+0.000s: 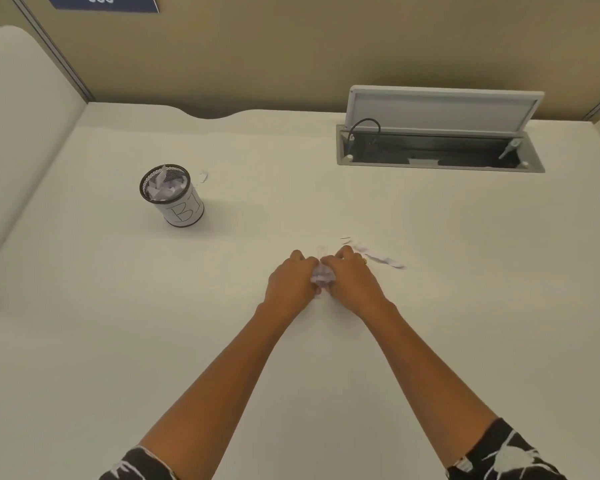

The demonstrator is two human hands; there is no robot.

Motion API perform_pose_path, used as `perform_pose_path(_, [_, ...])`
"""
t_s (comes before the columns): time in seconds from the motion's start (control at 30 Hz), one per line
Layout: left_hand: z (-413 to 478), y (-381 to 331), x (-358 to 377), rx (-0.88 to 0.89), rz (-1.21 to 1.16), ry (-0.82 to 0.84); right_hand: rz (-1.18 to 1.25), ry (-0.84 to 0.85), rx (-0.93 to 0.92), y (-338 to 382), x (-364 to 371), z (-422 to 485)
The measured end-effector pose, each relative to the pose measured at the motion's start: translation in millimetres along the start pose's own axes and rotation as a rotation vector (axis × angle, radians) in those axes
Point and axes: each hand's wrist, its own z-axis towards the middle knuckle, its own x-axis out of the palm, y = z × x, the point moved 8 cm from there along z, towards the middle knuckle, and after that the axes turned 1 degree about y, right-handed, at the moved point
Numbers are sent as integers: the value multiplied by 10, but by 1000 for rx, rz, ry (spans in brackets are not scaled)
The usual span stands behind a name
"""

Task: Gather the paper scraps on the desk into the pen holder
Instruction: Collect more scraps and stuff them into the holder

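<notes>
Two bare forearms in dark, white-patterned short sleeves point(506, 455) are extended from the near edge of the desk point(118, 341), a wide pale surface bounded by tan partition panels point(291, 46) at its far edge and a pale panel along its left edge. Toward the far right corner of the desk, a cable hatch point(440, 147) is set into the surface with its grey lid point(444, 109) propped open and a black cable point(364, 128) looped at its left end. The pen holder point(172, 195), a black mesh cup wrapped in a white label with handwritten letters, is stood upright toward the far left part of the desk, already partly filled with crumpled paper. At the middle of the desk, the left hand point(291, 275) and right hand point(352, 271) are pressed together around a bundle of paper scraps point(322, 274), fingers curled over it from both sides. Loose scraps point(381, 257) are left on the surface just right of the right hand. One small scrap point(204, 175) is seen just beside the holder, on its far right side.
</notes>
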Motion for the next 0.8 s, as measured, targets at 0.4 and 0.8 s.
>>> perform_pose_path(0.4, [-80, 107, -123, -74, -263, -148, 229, -112, 122, -123, -178, -56])
perform_pose_path(0.8, [-268, 611, -718, -164, -613, -325, 495, -207, 120, 77, -540, 43])
